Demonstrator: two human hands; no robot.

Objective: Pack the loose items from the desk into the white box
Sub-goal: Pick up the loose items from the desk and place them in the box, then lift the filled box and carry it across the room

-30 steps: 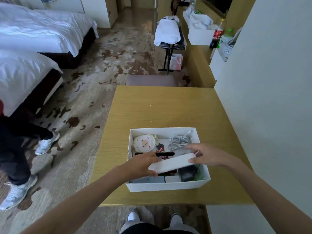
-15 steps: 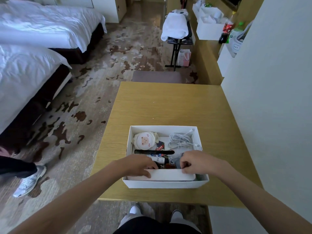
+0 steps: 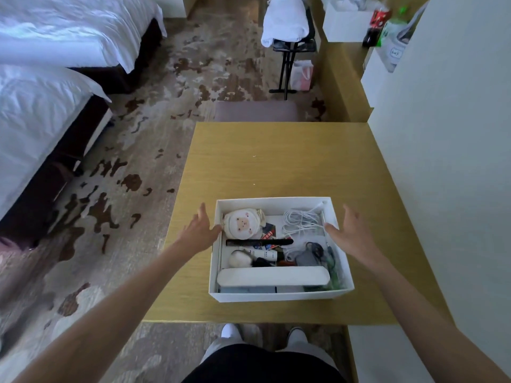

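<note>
White box (image 3: 279, 295): it stands open on the near half of the tabletop (image 3: 276, 161), a little toward the right edge; around it the wood carries no other thing that I can see.
Left hand (image 3: 200, 232): at 9 o'clock of the box, just beside its left wall. The grip is wide, fingers spread and straight, and it holds nothing. The thumb reaches the rim; I cannot tell if it touches.
Right hand (image 3: 349, 233): at 3 o'clock of the box, the grip also wide and holding nothing, the thumb at the right rim.
In the box, far side: a round pouch with an animal face (image 3: 243, 223) at 11 o'clock, a coiled white cable (image 3: 302, 221) at 1 o'clock.
In the box, middle: a black comb (image 3: 258, 242) lies across; below it a brush with a white puff (image 3: 239, 258), a small white tube (image 3: 265, 254) and a grey adapter (image 3: 307, 258).
In the box, near side: a long white case (image 3: 272, 275) lies along the front wall at 6 o'clock, on top of other flat things.
In the way: nothing lies between the hands and the box.
Surface: yellow wood grain, its right side against a white wall (image 3: 456, 134).
Room: patterned carpet (image 3: 138, 161) at 9 o'clock, two beds with white covers (image 3: 41, 120) at 10 o'clock, a grey stool (image 3: 255, 111) at the far edge of the tabletop, a folding rack with a white towel (image 3: 284, 17) and a pink bag (image 3: 302, 76) at 12 o'clock, bottles (image 3: 380, 20) at 1 o'clock.
</note>
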